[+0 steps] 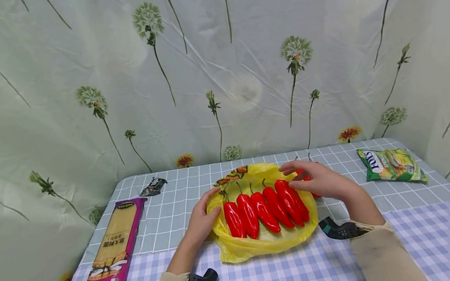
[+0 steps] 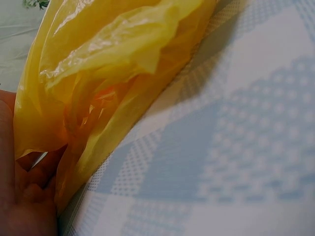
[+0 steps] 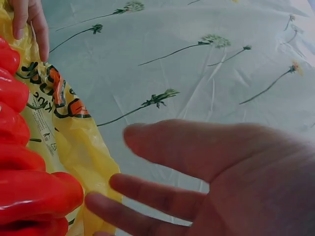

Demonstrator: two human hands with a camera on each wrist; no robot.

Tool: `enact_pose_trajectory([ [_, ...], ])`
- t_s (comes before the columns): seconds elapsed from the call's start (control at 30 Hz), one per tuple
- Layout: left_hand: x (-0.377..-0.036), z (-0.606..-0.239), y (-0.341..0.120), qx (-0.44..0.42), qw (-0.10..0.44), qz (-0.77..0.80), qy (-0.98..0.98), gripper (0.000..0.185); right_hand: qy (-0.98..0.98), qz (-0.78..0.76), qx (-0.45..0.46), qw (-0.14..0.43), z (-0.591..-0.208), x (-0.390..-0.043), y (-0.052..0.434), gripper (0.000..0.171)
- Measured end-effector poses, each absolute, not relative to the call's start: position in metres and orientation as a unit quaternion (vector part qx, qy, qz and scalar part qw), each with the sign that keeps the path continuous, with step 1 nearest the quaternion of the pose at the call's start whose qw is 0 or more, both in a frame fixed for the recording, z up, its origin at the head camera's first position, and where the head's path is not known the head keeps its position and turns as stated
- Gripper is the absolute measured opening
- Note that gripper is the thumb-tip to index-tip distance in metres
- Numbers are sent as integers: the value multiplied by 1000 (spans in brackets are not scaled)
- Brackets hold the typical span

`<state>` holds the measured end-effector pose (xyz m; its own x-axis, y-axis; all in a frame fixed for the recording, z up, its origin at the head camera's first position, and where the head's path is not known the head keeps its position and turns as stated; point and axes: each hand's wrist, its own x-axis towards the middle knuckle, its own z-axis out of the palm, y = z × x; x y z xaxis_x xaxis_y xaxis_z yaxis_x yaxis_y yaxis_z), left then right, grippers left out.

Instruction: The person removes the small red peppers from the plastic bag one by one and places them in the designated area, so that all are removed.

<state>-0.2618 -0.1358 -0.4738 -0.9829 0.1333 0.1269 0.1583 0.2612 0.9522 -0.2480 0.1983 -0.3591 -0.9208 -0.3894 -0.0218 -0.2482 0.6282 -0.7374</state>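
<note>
Reading the scene from my end, I take the gap between the right hand [image 1: 322,181] and the rightmost pepper in the row [image 1: 289,199] as the relation that matters most. That pepper lies to the left of the right fingertips and on the person's side of them, its stem end nearest. Its long axis runs mostly toward and away from the person, the stem end leaning slightly left. The right hand is clearly the nearer one; the left hand [image 1: 202,220] is across at the opposite side of the yellow bag [image 1: 264,250].

All the red peppers [image 1: 264,213] in the row lie side by side on the bag's plastic. The right thumb and fingers stand spread, with nothing between them that I can see; whether a fingertip touches the pepper, I cannot tell. The left thumb and fingers curl round the rim of the bag.

My right wrist view shows the spread of thumb and fingers and the bag's print [image 3: 64,96] clearly. Only the head view shows more red behind the right hand, too covered to place. The left wrist view alone shows fingers tucked among low folds.
</note>
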Motion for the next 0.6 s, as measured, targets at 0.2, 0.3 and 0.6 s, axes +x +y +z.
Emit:
enact_pose_trajectory([
  [0.2, -263, -474, -136, -92, 12, -600, -795, 53, 906, -363, -195, 96, -362, -250, 197, 47],
  [0.3, -263, -474, -136, -93, 11, -598, -796, 52, 908, -359, -192, 97, -363, -251, 196, 47],
  [0.6, -264, -475, -137, -90, 8, -594, -800, 52, 909, -365, -168, 112, -369, -252, 195, 48],
])
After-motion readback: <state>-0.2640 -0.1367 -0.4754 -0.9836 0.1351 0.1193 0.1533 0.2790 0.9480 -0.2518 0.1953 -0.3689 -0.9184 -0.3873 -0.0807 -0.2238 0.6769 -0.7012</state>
